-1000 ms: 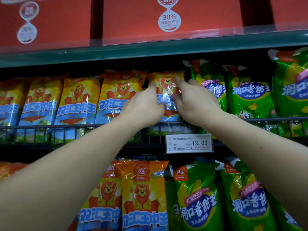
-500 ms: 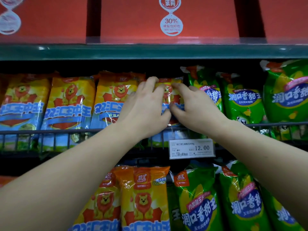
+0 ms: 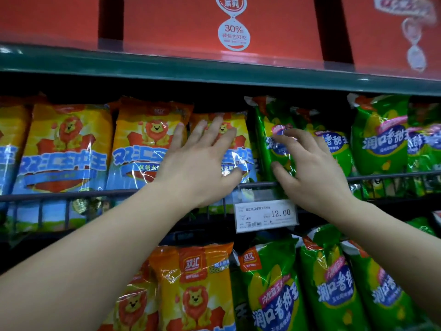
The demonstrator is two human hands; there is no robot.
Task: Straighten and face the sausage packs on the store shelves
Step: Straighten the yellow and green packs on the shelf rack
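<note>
Sausage packs (image 3: 198, 287) in orange stand nearest on the lower shelf, left of green packs (image 3: 274, 295). Beyond a price tag (image 3: 266, 215) and a wire rail (image 3: 71, 194), the left hand (image 3: 200, 161) lies spread, fingers straight, flat on an orange lion pack (image 3: 242, 123) on the middle shelf. The right hand (image 3: 312, 168) touches a tilted green pack (image 3: 265, 149) with bent fingers; whether it grips, I cannot tell. Red boxes (image 3: 214, 20) sit topmost.

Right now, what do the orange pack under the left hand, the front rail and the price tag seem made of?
Orange pack: thin glossy plastic film, by its white glare and crinkles.
Rail: likely dark painted metal wire, thin and straight.
Price tag: seemingly printed paper in a clear plastic holder.
</note>
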